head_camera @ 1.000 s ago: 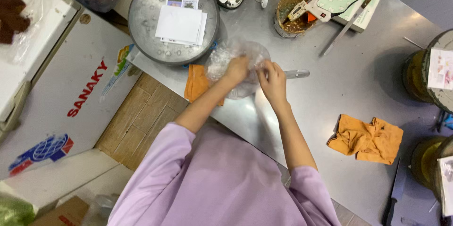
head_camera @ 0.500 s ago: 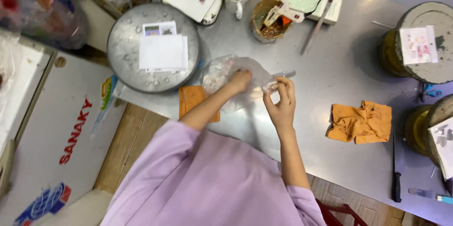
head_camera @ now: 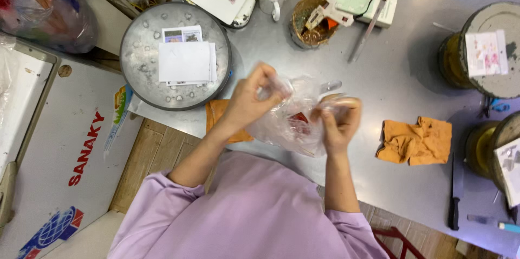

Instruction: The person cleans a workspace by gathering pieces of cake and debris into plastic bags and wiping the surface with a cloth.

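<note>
A single view, from the person's head, looks almost straight down on the grey metal tabletop (head_camera: 401,75) — steep enough that lilac sleeves and shoulders fill the bottom edge. It sits fairly near: the tabletop runs out of frame at the right and top. Both hands show at mid-frame, just right of the round metal tray (head_camera: 142,53), which lies upper left of centre. Left of that tray the view takes in a white chest appliance (head_camera: 65,145); below the tray, wooden floor — no second view shares the scene.
</note>
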